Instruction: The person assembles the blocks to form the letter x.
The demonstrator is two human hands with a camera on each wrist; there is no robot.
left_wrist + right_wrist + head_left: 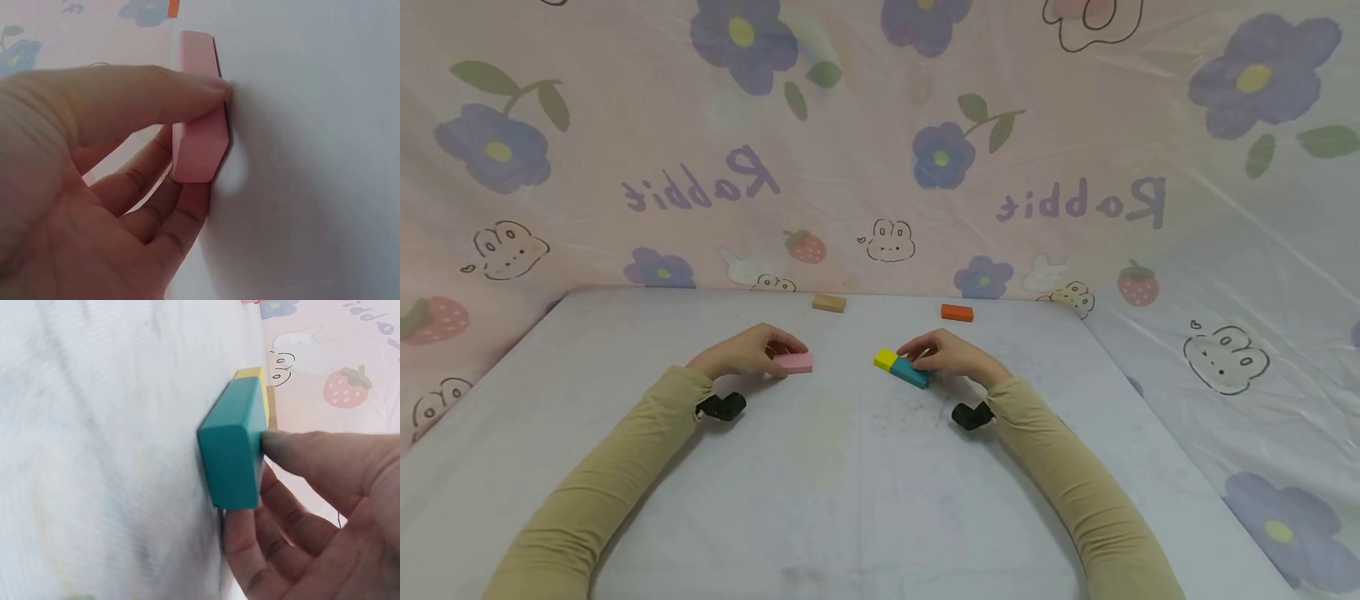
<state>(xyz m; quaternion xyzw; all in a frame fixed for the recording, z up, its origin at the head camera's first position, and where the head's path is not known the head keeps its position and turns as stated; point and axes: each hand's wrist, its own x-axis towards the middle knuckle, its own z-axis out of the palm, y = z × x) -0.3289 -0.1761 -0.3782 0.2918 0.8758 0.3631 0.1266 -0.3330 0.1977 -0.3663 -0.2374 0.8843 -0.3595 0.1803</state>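
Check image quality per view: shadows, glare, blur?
Head: muted light, soft shadows along the inner edges of the sleeves, no harsh glare. Left wrist: dim, broad soft shadow on the tabletop right of the pink block. Right wrist: brighter, tabletop pale with soft, smeared marks; the teal block has fairly crisp edges.

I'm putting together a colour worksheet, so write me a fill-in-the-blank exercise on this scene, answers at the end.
1. The left hand holds a small block coloured ____.
2. The teal piece in the right hand touches a piece coloured ____.
3. Near the far edge of the table, a tan block lies left of one coloured ____.
4. The mirrored word printed on the backdrop is ____.

Missing words: pink; yellow; orange; Rabbit.
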